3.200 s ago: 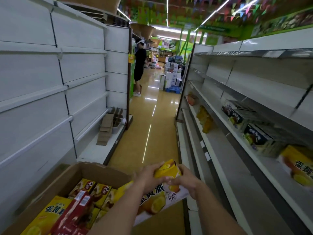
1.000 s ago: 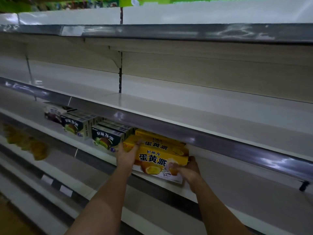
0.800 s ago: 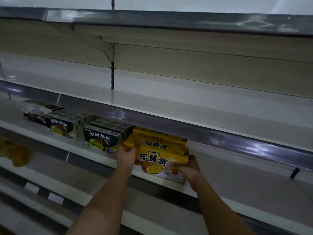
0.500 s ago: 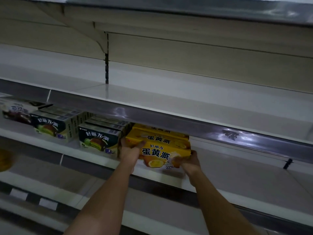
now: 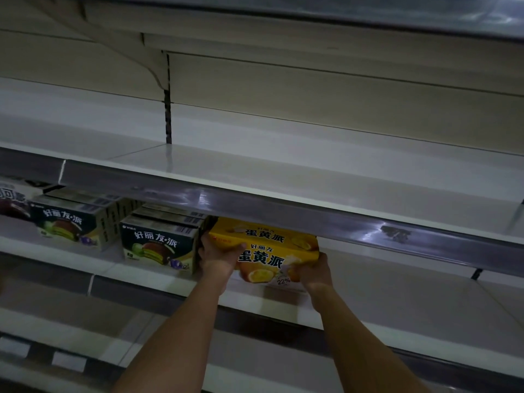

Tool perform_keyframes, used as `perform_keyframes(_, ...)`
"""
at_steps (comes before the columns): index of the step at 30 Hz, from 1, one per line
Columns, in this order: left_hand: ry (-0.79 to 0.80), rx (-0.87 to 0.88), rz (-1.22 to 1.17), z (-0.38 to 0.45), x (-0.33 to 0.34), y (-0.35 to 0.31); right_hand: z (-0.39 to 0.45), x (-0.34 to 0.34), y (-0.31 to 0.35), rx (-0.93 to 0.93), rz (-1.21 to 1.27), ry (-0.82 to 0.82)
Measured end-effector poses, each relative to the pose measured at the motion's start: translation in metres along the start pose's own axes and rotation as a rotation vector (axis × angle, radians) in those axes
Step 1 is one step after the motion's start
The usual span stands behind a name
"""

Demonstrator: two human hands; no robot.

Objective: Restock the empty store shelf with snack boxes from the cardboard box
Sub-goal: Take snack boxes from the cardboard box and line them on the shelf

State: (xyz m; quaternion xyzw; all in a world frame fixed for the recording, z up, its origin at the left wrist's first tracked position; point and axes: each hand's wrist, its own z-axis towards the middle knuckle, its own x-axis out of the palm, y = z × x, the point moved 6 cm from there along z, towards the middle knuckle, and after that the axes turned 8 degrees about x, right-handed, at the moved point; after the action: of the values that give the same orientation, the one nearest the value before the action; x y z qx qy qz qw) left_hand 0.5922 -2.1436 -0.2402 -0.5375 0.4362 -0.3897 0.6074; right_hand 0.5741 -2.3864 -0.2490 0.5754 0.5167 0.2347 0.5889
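Down at the middle shelf (image 5: 368,282), both hands are on the yellow snack box (image 5: 266,251). The left hand (image 5: 219,258) is curled over its upper left corner and the right hand (image 5: 313,272) pinches the lower right corner, so the box is held from both ends. A second ago it was sticking out past the shelf lip with its front tipped towards the aisle; now it's been pushed further in, tucked under the metal rail of the shelf above (image 5: 283,177), and looks like it's sitting on top of another yellow box, though I can't see that one properly. Just left of the hands, nearly touching, are the dark green pie boxes (image 5: 158,248), with another set (image 5: 71,225) further left. To the right the shelf is bare. So this box is pretty much placed, I'd say; only the letting go is left, then back to the carton for more.
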Motion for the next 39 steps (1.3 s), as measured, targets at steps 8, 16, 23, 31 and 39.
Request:
perform_keyframes(8,-0.113,-0.02,0.143,-0.019,-0.005,-0.007,-0.029,-0.006,0.004,0.054,-0.088,0.027)
perform_keyframes(16,-0.171,-0.055,0.084,-0.035,-0.002,-0.003,-0.042,-0.025,-0.009,-0.024,-0.391,0.045)
perform_keyframes(23,-0.345,0.028,0.109,-0.081,-0.007,-0.018,-0.05,-0.041,-0.012,-0.202,-0.461,0.108)
perform_keyframes(31,-0.49,0.02,0.132,-0.147,-0.01,-0.022,-0.059,-0.061,-0.002,-0.365,-0.548,0.285)
perform_keyframes(39,-0.61,-0.096,0.219,-0.226,-0.043,-0.007,-0.108,-0.045,0.007,-0.524,-0.462,0.466)
